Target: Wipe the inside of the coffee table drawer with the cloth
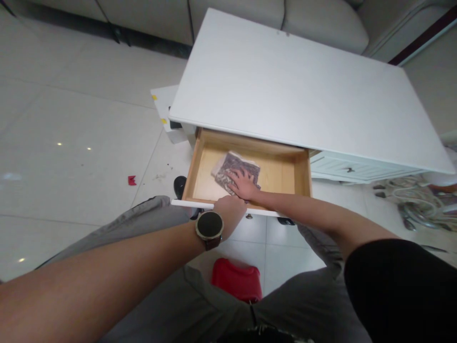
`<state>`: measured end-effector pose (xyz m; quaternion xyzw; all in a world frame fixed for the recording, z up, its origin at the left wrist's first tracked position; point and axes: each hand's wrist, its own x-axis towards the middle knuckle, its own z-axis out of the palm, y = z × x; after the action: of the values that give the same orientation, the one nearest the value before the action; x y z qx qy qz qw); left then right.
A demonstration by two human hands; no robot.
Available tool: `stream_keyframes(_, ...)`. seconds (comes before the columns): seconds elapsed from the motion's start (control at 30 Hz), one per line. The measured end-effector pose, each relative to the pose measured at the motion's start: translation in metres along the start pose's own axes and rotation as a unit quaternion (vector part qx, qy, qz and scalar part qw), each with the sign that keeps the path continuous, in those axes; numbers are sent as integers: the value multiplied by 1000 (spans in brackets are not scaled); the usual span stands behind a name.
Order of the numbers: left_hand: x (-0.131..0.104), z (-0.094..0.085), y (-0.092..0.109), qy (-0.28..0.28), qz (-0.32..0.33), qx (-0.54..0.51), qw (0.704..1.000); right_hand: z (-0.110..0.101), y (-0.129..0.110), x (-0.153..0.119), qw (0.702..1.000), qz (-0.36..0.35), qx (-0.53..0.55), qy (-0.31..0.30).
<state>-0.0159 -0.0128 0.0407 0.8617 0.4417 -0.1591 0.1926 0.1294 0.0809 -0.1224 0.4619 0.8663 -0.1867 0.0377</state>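
Note:
An open wooden drawer [282,174] juts out from a white table [303,90]. Inside it lies a folded, grey-brown patterned cloth [228,164], and my right hand [244,183] is pressed flat on it with the fingers spread. My left hand [230,209] is closed over the top edge of the white drawer front [189,203], close beside the right one; its fingertips are hidden. A dark-faced watch [209,225] is on my left wrist.
Below the drawer front, between my legs, is a red plastic stool [237,280]. A second drawer [357,166] sits shut at the right. Coiled cables [417,200] lie on the floor there. A grey sofa [235,16] stands behind the table. A red scrap [132,180] lies at left.

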Motion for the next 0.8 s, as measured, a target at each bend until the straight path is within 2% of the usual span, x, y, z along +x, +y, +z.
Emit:
stream_keyframes(0.03, 0, 0, 0, 2, 1, -2, 1000, -5, 13, -7, 991, -115, -8, -61)
stream_keyframes(0.07, 1, 0, 0, 2, -1, -5, 1000, -13, 31, -13, 968, -220, -17, -118)
stream_keyframes(0.1, 1, 1, -1, 3, -4, -8, 1000, -21, 50, -19, 951, -271, -25, -148)
stream_keyframes(0.13, 1, 0, -1, 2, -8, -10, 1000, -27, 70, -24, 949, -272, -36, -155)
stream_keyframes(0.17, 2, 0, -1, 1, -11, -10, 1000, -32, 87, -28, 961, -232, -50, -143)
stream_keyframes(0.2, 2, 0, -1, 0, -11, -9, 1000, -34, 101, -32, 982, -144, -63, -104)
stream_keyframes(0.23, 1, 0, -1, 0, -7, -6, 1000, -33, 111, -36, 996, -27, -72, -54)
stream_keyframes(0.27, 1, -1, -1, 2, 0, -3, 1000, -29, 118, -39, 992, 100, -75, 1)
stream_keyframes(0.3, 1, -1, -1, 4, 5, 1, 1000, -24, 121, -43, 972, 217, -70, 50)
stream_keyframes(0.33, 0, -2, -2, 4, 8, 4, 1000, -19, 123, -47, 948, 302, -60, 82)
stream_keyframes(0.37, 0, -3, -2, 1, 11, 6, 1000, -15, 124, -53, 934, 343, -48, 93)
stream_keyframes(0.4, -1, -5, -3, -5, 13, 8, 1000, -14, 126, -59, 937, 337, -37, 79)
stream_keyframes(0.43, -1, -6, -4, -11, 18, 9, 1000, -15, 130, -66, 955, 290, -32, 46)
stream_keyframes(0.5, -2, -9, -6, -20, 29, 13, 999, -24, 141, -80, 990, 123, -38, -60)
stream_keyframes(0.57, -3, -12, -8, -23, 40, 19, 999, -38, 154, -90, 989, -10, -53, -141)
stream_keyframes(0.6, -3, -14, -9, -24, 45, 23, 998, -43, 158, -93, 987, -24, -60, -145)
stream_keyframes(0.63, -4, -16, -11, -26, 48, 27, 998, -47, 160, -93, 990, -1, -64, -123)
stream_keyframes(0.73, -3, -22, -25, -29, 47, 25, 998, -48, 151, -85, 989, 140, -56, -7)
stream_keyframes(0.8, -2, -27, -43, -57, 18, 20, 998, -49, 140, -76, 985, 169, -23, 24)
